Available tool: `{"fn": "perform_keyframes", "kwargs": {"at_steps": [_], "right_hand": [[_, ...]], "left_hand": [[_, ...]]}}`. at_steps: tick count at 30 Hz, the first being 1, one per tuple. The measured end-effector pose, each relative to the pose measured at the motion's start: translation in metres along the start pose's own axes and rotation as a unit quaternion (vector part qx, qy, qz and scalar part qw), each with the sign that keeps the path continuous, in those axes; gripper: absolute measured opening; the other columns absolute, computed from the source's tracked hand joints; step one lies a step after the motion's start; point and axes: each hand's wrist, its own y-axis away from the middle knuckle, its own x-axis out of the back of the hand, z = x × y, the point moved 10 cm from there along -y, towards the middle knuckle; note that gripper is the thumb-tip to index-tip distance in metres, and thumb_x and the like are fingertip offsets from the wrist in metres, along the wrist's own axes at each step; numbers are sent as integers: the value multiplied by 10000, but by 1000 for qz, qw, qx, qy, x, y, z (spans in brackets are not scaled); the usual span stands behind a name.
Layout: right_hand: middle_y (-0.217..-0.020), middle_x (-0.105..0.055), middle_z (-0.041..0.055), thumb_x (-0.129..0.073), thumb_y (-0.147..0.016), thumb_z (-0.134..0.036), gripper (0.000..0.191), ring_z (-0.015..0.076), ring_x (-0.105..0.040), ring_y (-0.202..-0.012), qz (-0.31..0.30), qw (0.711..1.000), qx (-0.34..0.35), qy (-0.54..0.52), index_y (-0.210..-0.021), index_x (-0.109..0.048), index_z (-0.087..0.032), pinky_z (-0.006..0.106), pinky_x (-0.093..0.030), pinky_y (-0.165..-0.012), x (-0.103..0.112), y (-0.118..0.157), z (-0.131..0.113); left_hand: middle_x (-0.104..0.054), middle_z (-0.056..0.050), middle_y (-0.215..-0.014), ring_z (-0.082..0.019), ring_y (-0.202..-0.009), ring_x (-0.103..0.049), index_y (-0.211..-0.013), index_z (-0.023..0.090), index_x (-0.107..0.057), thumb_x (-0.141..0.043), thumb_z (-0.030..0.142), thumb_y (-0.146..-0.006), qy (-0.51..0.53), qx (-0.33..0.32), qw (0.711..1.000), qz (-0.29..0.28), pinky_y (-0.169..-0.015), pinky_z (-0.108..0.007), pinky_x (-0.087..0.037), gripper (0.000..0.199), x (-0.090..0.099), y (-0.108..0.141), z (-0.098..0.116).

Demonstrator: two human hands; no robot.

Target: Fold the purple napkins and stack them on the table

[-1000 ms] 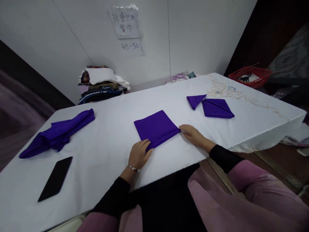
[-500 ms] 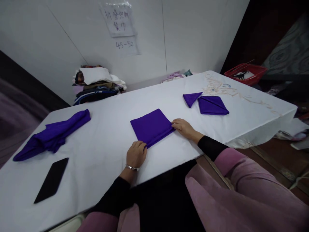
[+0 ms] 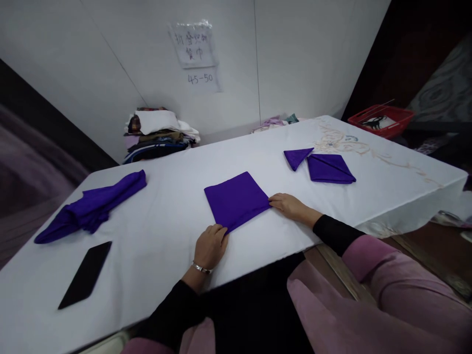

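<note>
Left fingers [image 3: 217, 230] and right fingers [image 3: 277, 199] touch a folded purple cloth [image 3: 238, 199] on the white tabletop [image 3: 158, 275].
The left are at its 7 o'clock corner, the right at 3 o'clock; whether they pinch or only press, I cannot tell. The step seems to be straightening this near edge; the next move calls for even hold on both corners. Other folded purple pieces [image 3: 331, 168] lie at 2 o'clock, a crumpled purple cloth [image 3: 92, 206] at 9.

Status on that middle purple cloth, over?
Left hand touching purple cloth, near corner; right hand, right corner. Cloth lying flat. Flat black object aside, to the left.
</note>
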Motion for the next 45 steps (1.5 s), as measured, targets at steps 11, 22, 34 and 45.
{"fn": "perform_keyframes", "kwargs": {"at_steps": [11,22,34,45], "right_hand": [[-872,-596,92,-379,-917,-152,242,200,-511,-816,-75,991,33,102,-865,-615,-131,330,-401,-723,-4,-14,-11],[-775,-562,48,-408,-880,-131,209,171,-461,-708,-89,994,47,46,-739,-557,-171,312,-337,-676,-16,-11,-97],[-850,-601,82,-498,-797,-191,124,202,-531,-810,-79,995,-19,-53,-876,-586,-154,333,-410,-739,7,-21,-108],[-983,-618,83,-556,-841,-312,238,222,-556,-934,111,965,-115,-207,-1060,-570,-220,399,-462,-820,9,-4,-65]], "left_hand": [[-629,-66,-895,-193,-836,-560,-866,196,-632,-444,143,-834,-28,3,999,-19,-712,-316,-458,198,-3,-7,-2],[-642,-81,-976,-221,-888,-576,-955,191,-628,-444,133,-810,-44,74,996,-6,-765,-358,-443,242,15,14,-58],[-659,-48,-955,-202,-940,-550,-972,206,-621,-493,196,-833,136,-31,990,11,-873,-390,-381,188,5,-16,56],[-594,10,-684,-116,-662,-527,-713,181,-639,-553,207,-780,338,115,934,2,-623,-239,-381,112,-9,-28,19]]}}
